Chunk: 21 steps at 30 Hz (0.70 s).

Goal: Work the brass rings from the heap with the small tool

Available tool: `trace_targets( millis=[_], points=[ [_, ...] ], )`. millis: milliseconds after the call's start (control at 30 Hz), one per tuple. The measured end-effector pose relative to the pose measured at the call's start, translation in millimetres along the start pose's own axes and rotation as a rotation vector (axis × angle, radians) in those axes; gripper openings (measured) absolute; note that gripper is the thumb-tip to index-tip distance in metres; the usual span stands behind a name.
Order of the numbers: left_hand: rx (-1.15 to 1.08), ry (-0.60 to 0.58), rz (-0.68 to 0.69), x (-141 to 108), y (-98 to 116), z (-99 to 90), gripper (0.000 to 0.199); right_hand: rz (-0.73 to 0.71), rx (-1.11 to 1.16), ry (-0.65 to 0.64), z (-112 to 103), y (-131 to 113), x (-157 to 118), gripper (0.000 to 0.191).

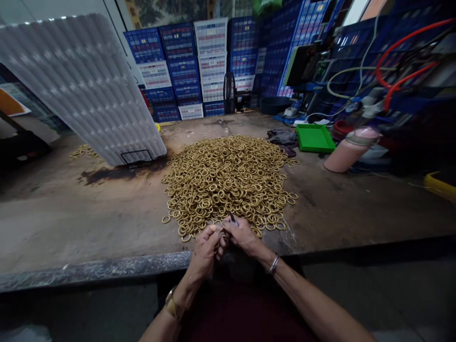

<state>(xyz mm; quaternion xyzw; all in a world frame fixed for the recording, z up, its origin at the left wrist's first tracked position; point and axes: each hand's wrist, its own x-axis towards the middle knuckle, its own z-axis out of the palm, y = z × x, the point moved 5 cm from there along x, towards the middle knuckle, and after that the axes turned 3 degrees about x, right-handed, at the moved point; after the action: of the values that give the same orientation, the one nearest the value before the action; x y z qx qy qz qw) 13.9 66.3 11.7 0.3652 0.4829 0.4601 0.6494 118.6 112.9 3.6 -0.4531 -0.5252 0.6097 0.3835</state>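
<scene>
A broad heap of brass-coloured rings (228, 178) lies on the worktable in front of me. At its near edge my left hand (208, 244) is closed on a ring, with its thumb and fingers pinched together. Close beside it, my right hand (242, 233) grips a small tool with a dark tip (232, 219), perhaps a blade; its kind is not clear. Both hands meet over the table's front edge, and the ring is mostly covered by the fingers.
Stacked white ribbed trays (81, 80) lean at the left on a wire stand (136, 158). At the right are a green tray (315, 137), a dark cloth (283, 137) and a pink bottle (351, 149). Blue and white crates (183, 64) line the back.
</scene>
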Motion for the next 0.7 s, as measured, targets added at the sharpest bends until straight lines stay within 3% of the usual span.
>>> trace_targets(
  millis=[467, 600, 700],
  points=[
    [-0.249, -0.068, -0.031, -8.6, -3.5, 5.6, 0.030, 0.013, 0.054, 0.018, 1.8, -0.2, -9.6, 0.025],
    [-0.294, -0.055, -0.032, -9.3, -3.0, 4.8, 0.032, -0.152, -0.194, 0.091, -3.0, -2.0, -11.6, 0.016],
    [-0.278, -0.044, -0.017, -9.0, -2.4, 4.2, 0.032, -0.299, -0.371, 0.010, 3.9, -5.0, -18.7, 0.013]
  ],
)
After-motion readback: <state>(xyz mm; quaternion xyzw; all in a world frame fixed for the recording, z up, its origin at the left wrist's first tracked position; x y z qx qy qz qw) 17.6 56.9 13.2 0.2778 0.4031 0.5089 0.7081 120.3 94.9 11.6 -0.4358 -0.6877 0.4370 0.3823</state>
